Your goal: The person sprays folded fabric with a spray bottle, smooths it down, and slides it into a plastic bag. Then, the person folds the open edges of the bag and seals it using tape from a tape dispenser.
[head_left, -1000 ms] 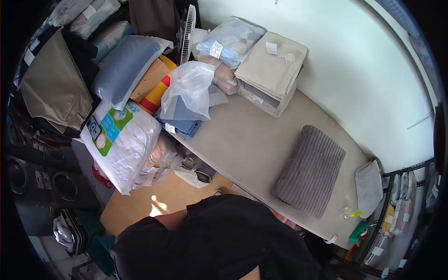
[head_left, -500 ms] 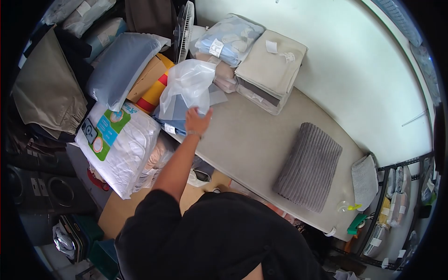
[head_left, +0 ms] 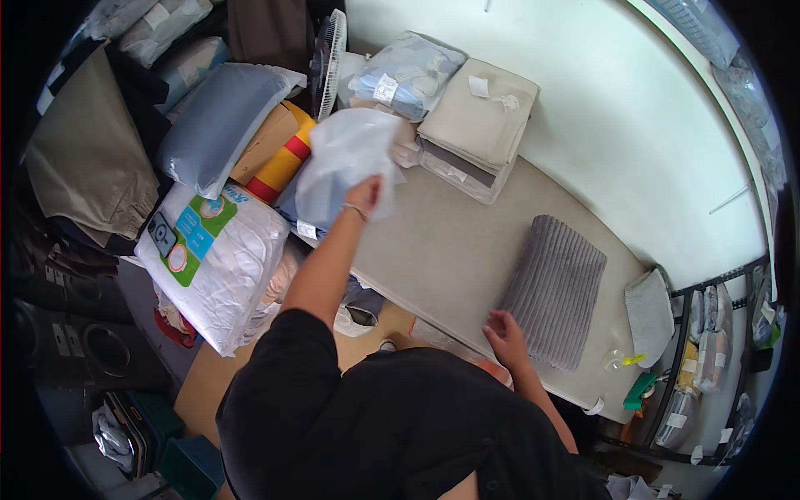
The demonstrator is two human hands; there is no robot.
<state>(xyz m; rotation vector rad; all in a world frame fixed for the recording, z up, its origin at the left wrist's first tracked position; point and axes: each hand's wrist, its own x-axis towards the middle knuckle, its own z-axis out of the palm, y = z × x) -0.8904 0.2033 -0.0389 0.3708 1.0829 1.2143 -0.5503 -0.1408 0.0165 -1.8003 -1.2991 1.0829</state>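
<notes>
My left hand [head_left: 364, 196] is closed on the lower edge of a clear plastic bag [head_left: 350, 150], which hangs blurred over folded blue cloth [head_left: 292, 204] at the table's left end. My right hand [head_left: 506, 335] hovers at the table's front edge, fingers apart and holding nothing. Just beyond it lies a folded grey ribbed cloth [head_left: 557, 287], flat on the table.
The beige table [head_left: 433, 242] carries a stack of folded beige cloth [head_left: 479, 117] and a bagged light-blue item [head_left: 408, 75] at the back. A white bagged pack [head_left: 217, 267] stands left. A green clip [head_left: 640, 392] and a grey cloth [head_left: 648, 312] are at the right end.
My left hand has closed on the plastic bag and shifted it slightly right. My right hand has come into view near the grey ribbed cloth.
</notes>
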